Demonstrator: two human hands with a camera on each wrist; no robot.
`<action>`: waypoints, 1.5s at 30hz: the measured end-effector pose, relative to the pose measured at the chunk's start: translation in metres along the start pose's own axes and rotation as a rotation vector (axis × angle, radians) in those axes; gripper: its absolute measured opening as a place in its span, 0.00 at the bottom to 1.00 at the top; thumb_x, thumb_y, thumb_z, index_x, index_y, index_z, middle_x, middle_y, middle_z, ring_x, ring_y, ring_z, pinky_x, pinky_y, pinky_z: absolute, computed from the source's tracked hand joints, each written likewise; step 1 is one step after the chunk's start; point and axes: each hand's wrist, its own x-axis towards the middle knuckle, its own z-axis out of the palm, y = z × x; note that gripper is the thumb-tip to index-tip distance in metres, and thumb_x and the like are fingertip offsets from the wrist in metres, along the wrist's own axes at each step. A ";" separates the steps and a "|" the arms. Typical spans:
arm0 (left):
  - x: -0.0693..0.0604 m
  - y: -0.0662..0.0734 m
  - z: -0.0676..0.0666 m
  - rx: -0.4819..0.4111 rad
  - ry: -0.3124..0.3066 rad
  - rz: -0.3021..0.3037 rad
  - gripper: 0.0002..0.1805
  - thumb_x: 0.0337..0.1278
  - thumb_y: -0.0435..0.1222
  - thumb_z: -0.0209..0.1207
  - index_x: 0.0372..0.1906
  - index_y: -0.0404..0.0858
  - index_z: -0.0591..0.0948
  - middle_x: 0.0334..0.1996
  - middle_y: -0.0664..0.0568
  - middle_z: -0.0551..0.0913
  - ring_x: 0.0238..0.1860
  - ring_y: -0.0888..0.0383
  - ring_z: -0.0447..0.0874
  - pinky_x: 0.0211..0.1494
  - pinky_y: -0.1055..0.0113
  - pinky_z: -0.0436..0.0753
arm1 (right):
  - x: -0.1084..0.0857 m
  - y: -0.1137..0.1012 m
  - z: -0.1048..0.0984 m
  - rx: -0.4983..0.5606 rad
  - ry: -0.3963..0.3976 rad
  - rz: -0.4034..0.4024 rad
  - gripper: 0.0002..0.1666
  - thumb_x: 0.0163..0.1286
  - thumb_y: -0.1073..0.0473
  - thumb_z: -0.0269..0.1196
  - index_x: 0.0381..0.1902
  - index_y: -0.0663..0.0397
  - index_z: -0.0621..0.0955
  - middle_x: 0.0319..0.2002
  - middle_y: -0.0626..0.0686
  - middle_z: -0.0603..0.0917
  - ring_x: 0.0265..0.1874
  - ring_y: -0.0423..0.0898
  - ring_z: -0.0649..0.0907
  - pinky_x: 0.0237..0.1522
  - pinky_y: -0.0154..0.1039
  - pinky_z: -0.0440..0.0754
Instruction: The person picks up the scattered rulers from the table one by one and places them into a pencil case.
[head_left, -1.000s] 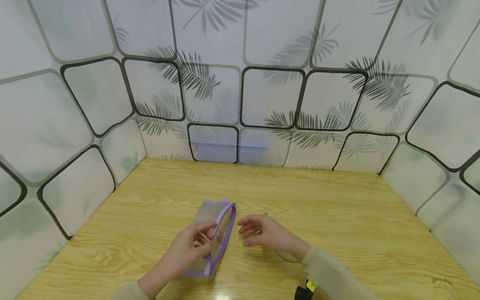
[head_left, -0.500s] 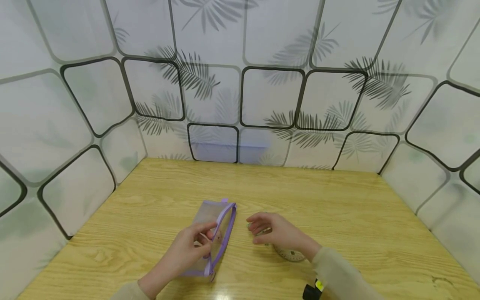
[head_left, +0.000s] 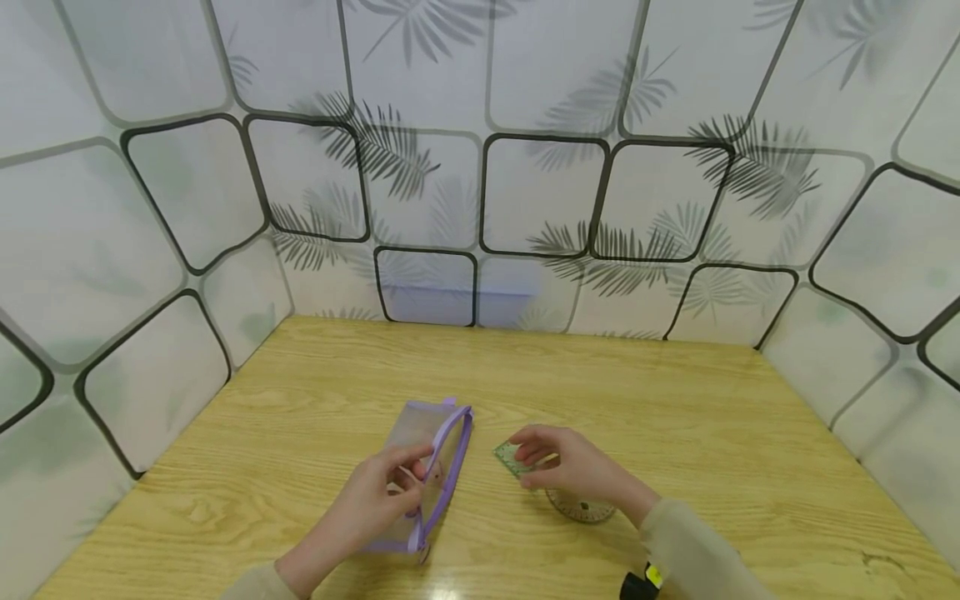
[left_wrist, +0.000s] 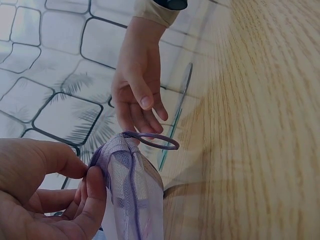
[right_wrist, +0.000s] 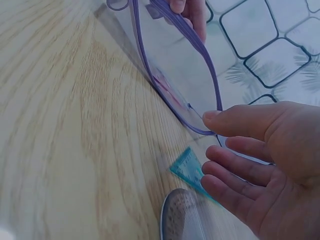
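A see-through pencil pouch [head_left: 417, 422] with purple zip edging lies on the table, its mouth spread apart. My left hand [head_left: 367, 496] pinches the near side of its opening between thumb and fingers, as the left wrist view also shows [left_wrist: 55, 187]. To the pouch's right, my right hand [head_left: 570, 462] hovers with loosely bent fingers and holds nothing. Under its fingertips lies a clear green ruler with a pointed corner [head_left: 507, 457], partly hidden by the hand. A round-edged clear protractor [head_left: 581, 508] sits below the right wrist. Inside the pouch, slim pinkish things [right_wrist: 167, 87] show faintly.
The wood-grain table [head_left: 637, 392] extends behind and to both sides of the hands. Patterned curtain-like walls [head_left: 540, 192] enclose its back and sides. A black and yellow device [head_left: 641, 582] hangs at the right sleeve.
My right hand has drawn away from the pouch to the right, uncovering more of the green ruler and the protractor. The left hand and the pouch stay in place.
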 end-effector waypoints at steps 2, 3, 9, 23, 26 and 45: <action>0.000 0.000 0.000 0.000 0.001 -0.001 0.28 0.53 0.24 0.56 0.62 0.22 0.73 0.39 0.46 0.78 0.31 0.69 0.78 0.32 0.75 0.84 | -0.002 0.001 -0.002 -0.003 0.002 -0.004 0.32 0.67 0.59 0.66 0.67 0.61 0.72 0.54 0.62 0.81 0.54 0.58 0.81 0.56 0.50 0.84; 0.000 0.000 0.000 -0.001 0.001 0.000 0.28 0.53 0.24 0.56 0.62 0.23 0.73 0.39 0.46 0.78 0.31 0.69 0.78 0.31 0.75 0.84 | -0.003 0.001 -0.002 -0.006 0.003 -0.008 0.32 0.67 0.59 0.66 0.67 0.61 0.72 0.54 0.62 0.81 0.54 0.58 0.81 0.56 0.50 0.84; 0.000 0.001 0.000 -0.005 -0.001 0.000 0.27 0.55 0.24 0.56 0.62 0.22 0.73 0.39 0.46 0.77 0.31 0.69 0.78 0.31 0.76 0.84 | -0.007 0.005 -0.006 -0.022 0.014 -0.016 0.32 0.66 0.58 0.66 0.66 0.63 0.72 0.54 0.63 0.81 0.54 0.59 0.81 0.54 0.48 0.85; 0.000 0.001 0.000 -0.001 -0.013 0.003 0.27 0.54 0.24 0.56 0.63 0.22 0.73 0.38 0.46 0.77 0.31 0.69 0.78 0.31 0.76 0.83 | -0.018 0.016 -0.015 -0.059 0.070 0.009 0.33 0.64 0.57 0.68 0.65 0.64 0.73 0.51 0.61 0.82 0.50 0.56 0.82 0.47 0.30 0.83; 0.000 0.000 -0.001 -0.006 -0.021 0.008 0.27 0.55 0.25 0.56 0.63 0.22 0.72 0.38 0.46 0.77 0.31 0.69 0.78 0.31 0.75 0.84 | -0.020 0.016 -0.016 -0.075 0.080 0.011 0.33 0.64 0.57 0.68 0.64 0.64 0.74 0.51 0.61 0.82 0.50 0.56 0.82 0.47 0.31 0.83; 0.000 0.001 0.000 -0.017 -0.019 -0.012 0.28 0.53 0.24 0.54 0.63 0.23 0.73 0.39 0.43 0.78 0.31 0.69 0.78 0.30 0.74 0.83 | -0.030 0.027 -0.021 -0.131 0.079 0.036 0.28 0.65 0.53 0.68 0.59 0.61 0.78 0.51 0.59 0.84 0.50 0.54 0.83 0.47 0.35 0.84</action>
